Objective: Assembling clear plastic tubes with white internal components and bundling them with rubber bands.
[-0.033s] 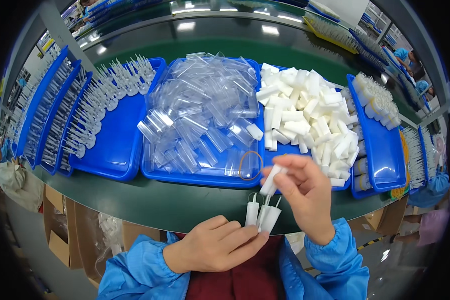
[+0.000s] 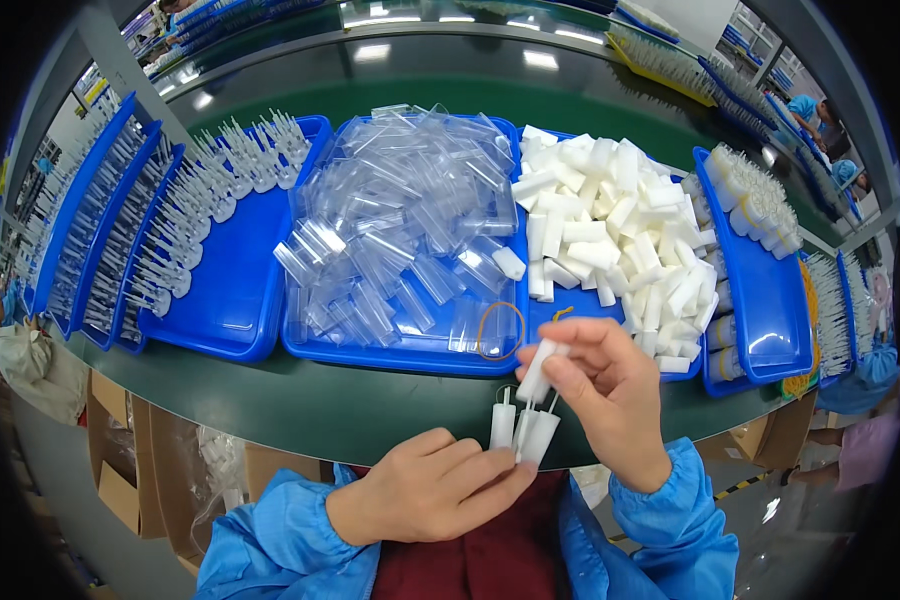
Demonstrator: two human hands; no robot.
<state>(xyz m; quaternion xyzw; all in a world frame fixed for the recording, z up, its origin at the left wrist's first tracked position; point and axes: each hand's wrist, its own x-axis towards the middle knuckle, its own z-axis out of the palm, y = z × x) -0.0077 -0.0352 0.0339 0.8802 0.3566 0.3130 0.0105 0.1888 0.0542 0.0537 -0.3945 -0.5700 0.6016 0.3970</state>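
My left hand is closed low in front of me around a small bunch of thin rods with white sleeves; the rods' lower ends are hidden by the fingers. Between the thumb and fingers of my right hand is a white foam piece. It sits at the upper end of one rod, tilted, just above the sleeved ones. Beyond the right hand, white foam pieces lie heaped in a blue tray.
Clear plastic sleeves fill a middle blue tray, where an orange rubber band lies near the front edge. Further left, a blue tray holds upright white stemmed parts. Stacked trays stand at right.
My right hand has come slightly down and left with the foam piece, lower over the rod. A bit of yellow band now shows above its fingers. The left hand stays put.
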